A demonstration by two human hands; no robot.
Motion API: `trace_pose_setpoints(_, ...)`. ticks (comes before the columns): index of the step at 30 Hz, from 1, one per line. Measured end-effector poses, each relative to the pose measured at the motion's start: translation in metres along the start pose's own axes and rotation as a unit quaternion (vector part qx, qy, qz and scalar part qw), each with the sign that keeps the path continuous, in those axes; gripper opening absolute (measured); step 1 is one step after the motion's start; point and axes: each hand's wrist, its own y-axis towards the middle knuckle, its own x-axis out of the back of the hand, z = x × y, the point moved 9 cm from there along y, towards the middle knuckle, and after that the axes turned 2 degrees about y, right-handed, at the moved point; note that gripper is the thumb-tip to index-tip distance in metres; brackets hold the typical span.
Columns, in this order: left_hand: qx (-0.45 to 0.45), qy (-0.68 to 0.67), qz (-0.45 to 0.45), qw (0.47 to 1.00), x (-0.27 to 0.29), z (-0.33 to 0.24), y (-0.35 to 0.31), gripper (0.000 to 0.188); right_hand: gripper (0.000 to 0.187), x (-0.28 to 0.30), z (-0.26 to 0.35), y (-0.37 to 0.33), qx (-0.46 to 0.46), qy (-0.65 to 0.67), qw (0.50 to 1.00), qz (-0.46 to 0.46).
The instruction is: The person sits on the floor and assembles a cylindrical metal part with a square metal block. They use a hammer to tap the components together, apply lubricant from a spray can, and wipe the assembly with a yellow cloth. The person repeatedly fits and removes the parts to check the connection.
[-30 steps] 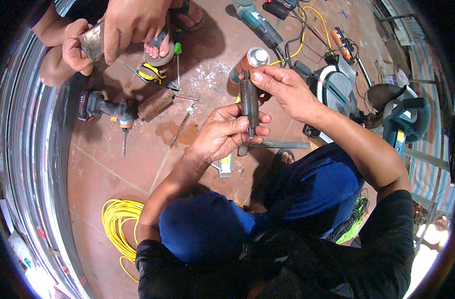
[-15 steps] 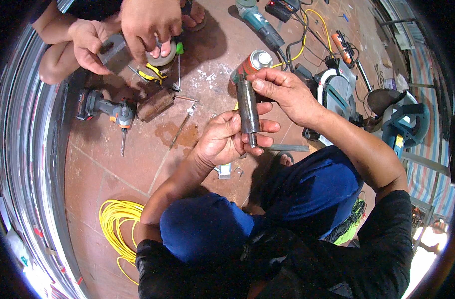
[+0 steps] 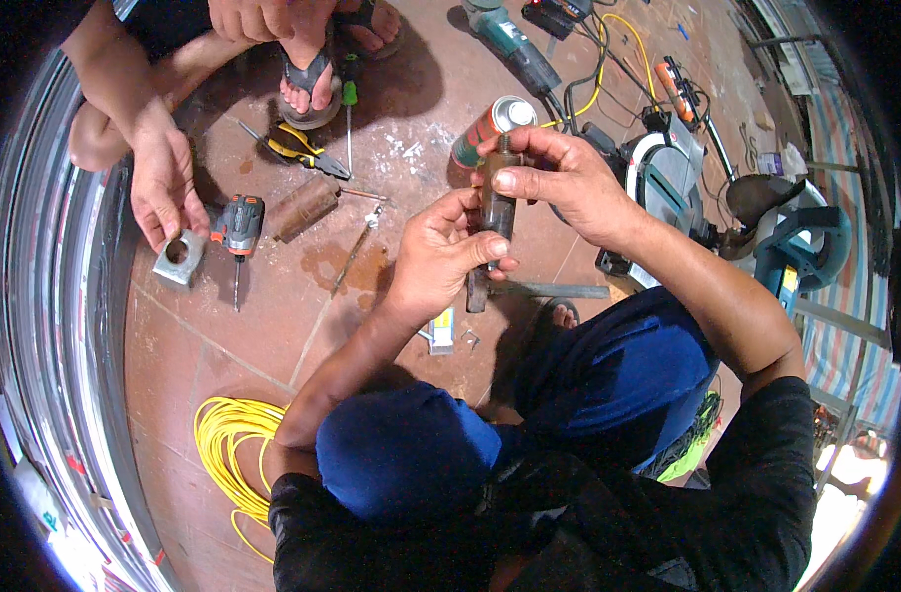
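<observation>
Between my two hands is a dark, greasy stepped metal shaft (image 3: 499, 207), close to upright in the view, with a thin threaded end at its top. My left hand (image 3: 450, 247) is closed around the lower part, thumb across the front. Fingers and thumb of my right hand (image 3: 559, 183) pinch the upper part just below the thread. Behind the shaft's top stands a red and green spray can (image 3: 480, 133) with a white cap. Under my hands a hammer (image 3: 549, 291) lies on the floor, its head partly below my left fingers.
Another person's hand (image 3: 167, 187) holds a square metal block with a round hole (image 3: 179, 259), beside a drill (image 3: 241, 232). Nearby lie a rusty cylinder (image 3: 305, 209), yellow-black pliers (image 3: 297, 148) and a screwdriver (image 3: 350, 96). Coiled yellow cable (image 3: 228, 434), an angle grinder (image 3: 509, 44) and a saw (image 3: 662, 178) surround me.
My right hand has slid down around the shaft's upper part, and my left fingers have closed more around it. The other person's hand has moved toward the drill with the block.
</observation>
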Motion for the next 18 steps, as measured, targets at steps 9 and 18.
trace_pose_setpoints(9,-0.05,0.069,-0.058,0.995,-0.004,-0.017,-0.002,0.063,0.045,0.003,0.0,0.003,0.005,-0.018,0.999,-0.031)
trace_pose_setpoints(18,-0.081,0.176,-0.093,0.977,0.001,-0.024,-0.004,0.068,0.046,0.0,0.005,0.001,-0.001,-0.072,0.997,-0.009)
